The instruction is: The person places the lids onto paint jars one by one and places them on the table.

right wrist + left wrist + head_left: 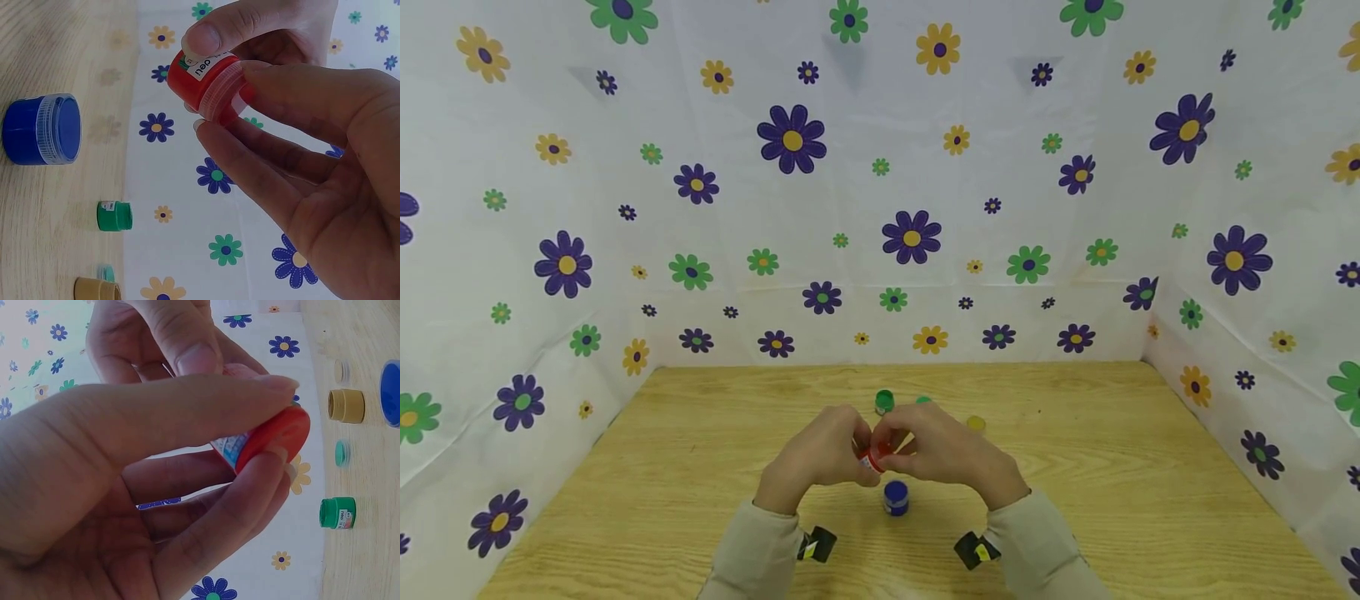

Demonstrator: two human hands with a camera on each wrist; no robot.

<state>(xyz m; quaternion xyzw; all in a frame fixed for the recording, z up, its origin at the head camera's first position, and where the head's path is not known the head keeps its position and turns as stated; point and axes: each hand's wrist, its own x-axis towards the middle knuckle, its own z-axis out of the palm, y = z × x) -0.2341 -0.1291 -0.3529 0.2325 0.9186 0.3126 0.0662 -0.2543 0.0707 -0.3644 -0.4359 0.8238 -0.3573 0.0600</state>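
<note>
A small red paint jar (185, 82) with a white label is held up above the table between both hands. My left hand (827, 446) grips the jar body, its thumb lying over the label in the right wrist view. On the other end, my right hand (946, 442) pinches the clear ridged lid (220, 94) between thumb and fingers. The lid sits on the jar's mouth. In the left wrist view the red base (281, 437) shows between the left thumb and fingers. Just below the hands, a blue paint jar (896, 498) stands upright with its clear lid on.
Farther back on the wooden table (715, 433) stands a green jar (884, 402) without a lid, a green-stained lid (343, 453) near it. An uncovered tan-yellow jar (347, 405) stands beside another lid (341, 372). Flowered cloth (850, 183) encloses the back and sides.
</note>
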